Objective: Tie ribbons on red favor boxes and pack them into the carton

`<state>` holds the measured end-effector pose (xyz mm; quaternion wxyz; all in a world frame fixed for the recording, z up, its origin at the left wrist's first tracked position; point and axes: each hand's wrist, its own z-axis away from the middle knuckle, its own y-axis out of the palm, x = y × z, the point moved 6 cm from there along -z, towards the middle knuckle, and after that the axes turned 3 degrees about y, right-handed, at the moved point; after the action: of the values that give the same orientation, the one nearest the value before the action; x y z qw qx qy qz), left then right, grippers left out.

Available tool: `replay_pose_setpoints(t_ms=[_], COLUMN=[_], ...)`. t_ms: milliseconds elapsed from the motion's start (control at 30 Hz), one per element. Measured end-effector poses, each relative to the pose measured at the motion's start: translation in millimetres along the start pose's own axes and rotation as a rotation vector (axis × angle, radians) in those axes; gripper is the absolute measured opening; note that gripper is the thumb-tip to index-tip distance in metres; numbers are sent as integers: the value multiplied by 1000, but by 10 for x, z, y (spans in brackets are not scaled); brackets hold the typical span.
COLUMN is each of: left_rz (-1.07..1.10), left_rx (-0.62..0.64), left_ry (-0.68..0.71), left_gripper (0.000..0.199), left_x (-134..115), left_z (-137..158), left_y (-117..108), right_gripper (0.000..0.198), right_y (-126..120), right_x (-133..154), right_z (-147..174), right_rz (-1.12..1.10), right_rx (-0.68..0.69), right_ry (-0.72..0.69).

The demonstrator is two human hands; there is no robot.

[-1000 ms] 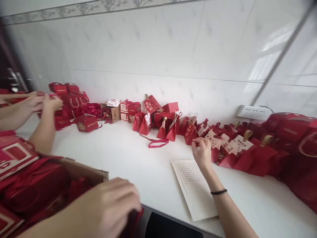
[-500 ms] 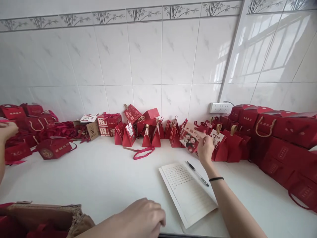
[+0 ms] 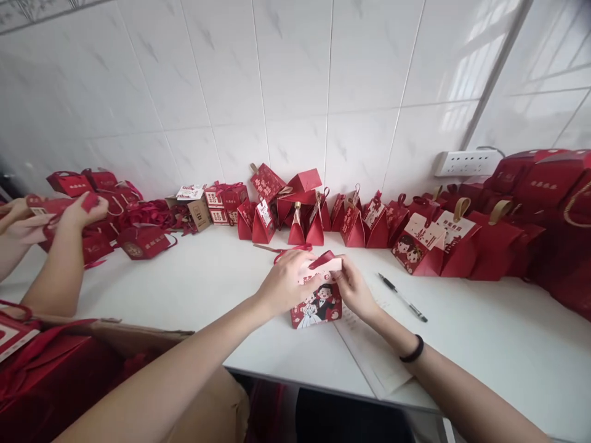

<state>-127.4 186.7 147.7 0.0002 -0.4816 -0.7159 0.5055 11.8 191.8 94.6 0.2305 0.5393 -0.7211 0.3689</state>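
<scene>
Both my hands grip a red gift box printed with a cartoon bride and groom, near the front of the white table. My left hand is closed on its upper left side. With bent fingers my right hand pinches its upper right edge, beside a folded top flap. Behind the box a pink ribbon lies on the table. The open notebook is partly under my right forearm, and a pen rests to its right.
Several red gift boxes line the wall. Larger red boxes are stacked at the right, below a power strip. A cardboard carton of red boxes stands front left. Another person's hands hold a red item at the left.
My right hand has brought the printed box from the row at the right to the front. My left hand has risen and taken hold of it. The view has tilted and shifted.
</scene>
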Motion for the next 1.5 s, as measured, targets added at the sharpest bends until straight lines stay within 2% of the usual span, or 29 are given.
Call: replay_pose_setpoints(t_ms=[133, 267, 333, 433, 567, 667, 733, 833, 967, 1033, 1200, 1500], left_rz=[156, 331, 406, 371, 119, 75, 139, 238, 350, 381, 390, 275], left_rx=[35, 8, -27, -68, -61, -34, -1, 34, 56, 84, 112, 103], left_ry=[-168, -232, -253, -191, 85, 232, 203, 115, 33, 21, 53, 54], left_gripper=[32, 16, 15, 16, 7, 8, 15, 26, 40, 51, 60, 63], left_x=[65, 132, 161, 120, -90, -202, -193, -142, -74, -56, -64, -49], left_z=[-29, -50, -43, -36, -25, 7, 17, 17, 10, 11, 16, 16], left_y=[2, -13, -27, -69, -131, -149, -141, -122, -116, -108, -97, -105], right_gripper=[20, 20, 19, 16, 23, 14, 7, 11, 20, 28, 37, 26], right_y=[-22, 22, 48, 51, 33, 81, 129, 151, 132, 133, 144, 128], right_x=[29, 84, 96, 117, 265, 358, 365, 368, 436, 466, 480, 454], right_z=[20, 52, 72, 103, 135, 146, 149, 158, 156, 148, 146, 129], right_rz=[-8, -43, -77, -126, -84, -46, -73, -88, 53, 132, 217, 199], right_rx=[10, 85, 121, 110, -15, -71, -66, -73, -77, -58, -20, -22], right_ry=[9, -5, -15, -39, -151, -178, -170, -238, -416, -455, -444, -450])
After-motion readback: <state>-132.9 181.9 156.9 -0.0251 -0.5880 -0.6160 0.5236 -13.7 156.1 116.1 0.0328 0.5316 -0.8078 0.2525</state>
